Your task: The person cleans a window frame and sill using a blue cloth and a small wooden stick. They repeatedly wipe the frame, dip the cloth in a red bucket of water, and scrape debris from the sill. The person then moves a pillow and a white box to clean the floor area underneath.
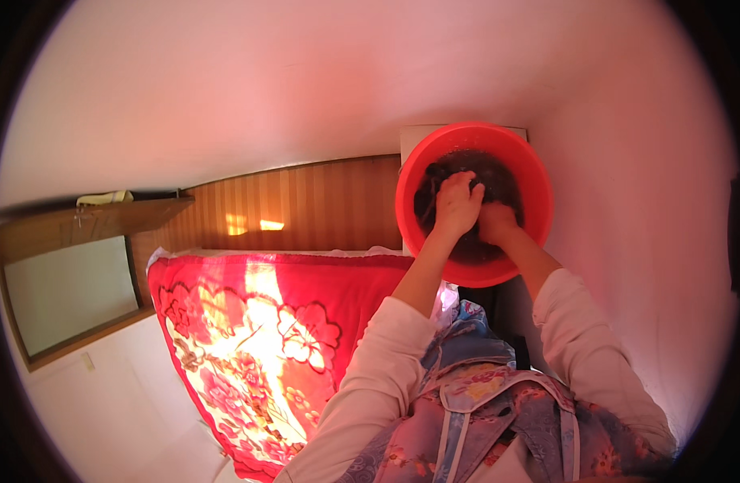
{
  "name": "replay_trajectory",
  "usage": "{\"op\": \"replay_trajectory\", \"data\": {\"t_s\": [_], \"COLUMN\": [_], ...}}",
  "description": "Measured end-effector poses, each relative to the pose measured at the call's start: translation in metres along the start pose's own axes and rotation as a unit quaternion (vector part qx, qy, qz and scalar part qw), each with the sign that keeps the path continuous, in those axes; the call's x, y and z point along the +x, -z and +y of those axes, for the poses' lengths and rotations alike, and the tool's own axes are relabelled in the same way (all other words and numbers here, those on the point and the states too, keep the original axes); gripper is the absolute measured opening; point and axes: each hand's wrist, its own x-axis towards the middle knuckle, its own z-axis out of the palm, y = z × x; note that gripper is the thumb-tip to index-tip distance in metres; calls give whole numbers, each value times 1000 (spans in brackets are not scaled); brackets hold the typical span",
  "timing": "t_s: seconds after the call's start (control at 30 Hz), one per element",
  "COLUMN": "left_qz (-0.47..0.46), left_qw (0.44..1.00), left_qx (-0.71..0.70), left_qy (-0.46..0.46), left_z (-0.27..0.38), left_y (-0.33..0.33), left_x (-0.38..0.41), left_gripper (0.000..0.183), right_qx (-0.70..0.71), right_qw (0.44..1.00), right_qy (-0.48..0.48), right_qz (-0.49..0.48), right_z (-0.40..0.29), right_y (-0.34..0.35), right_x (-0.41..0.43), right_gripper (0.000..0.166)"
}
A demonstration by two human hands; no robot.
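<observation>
Both hands are inside a round red plastic basin (537, 181), over dark contents that look like wet cloth (493, 172) in water. My left hand (459, 202) lies on the dark mass left of the basin's middle, its back and thumb visible and its fingertips partly hidden. Close beside it on the right, my right hand (498, 222) is lower in the basin, its fingers sunk out of sight in the dark contents. Whether either hand grips the cloth cannot be made out. The basin rests on a pale flat-topped stand (411, 137).
A red floral blanket (339, 271) covers a bed at the left, partly sunlit. Behind it runs a striped wooden panel (321, 205). Pinkish walls stand behind and right of the basin. Farther left are a wooden shelf (158, 210) with a yellowish cloth (104, 198) and a framed mirror or pane (71, 296).
</observation>
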Motion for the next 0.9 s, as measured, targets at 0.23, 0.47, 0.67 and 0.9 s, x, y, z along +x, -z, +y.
{"op": "replay_trajectory", "data": {"t_s": [0.23, 0.47, 0.67, 0.9], "left_qz": [-272, -362, -297, -118], "left_qw": [878, 819, 711, 561], "left_qx": [-330, -387, -594, -761], "left_qy": [215, 221, 231, 304], "left_z": [-16, 10, 22, 41], "left_y": [9, 32, 28, -6], "left_x": [16, 16, -15, -41], "left_gripper": [49, 59, 75, 74], "right_qx": [420, 651, 743, 640], "right_qw": [902, 724, 596, 655], "right_qy": [78, 118, 114, 72], "right_qz": [62, 197, 283, 394], "right_z": [6, 2, 1, -6], "right_y": [89, 128, 138, 80], "right_x": [-85, -129, -130, -93], "right_gripper": [37, 30, 23, 29]}}
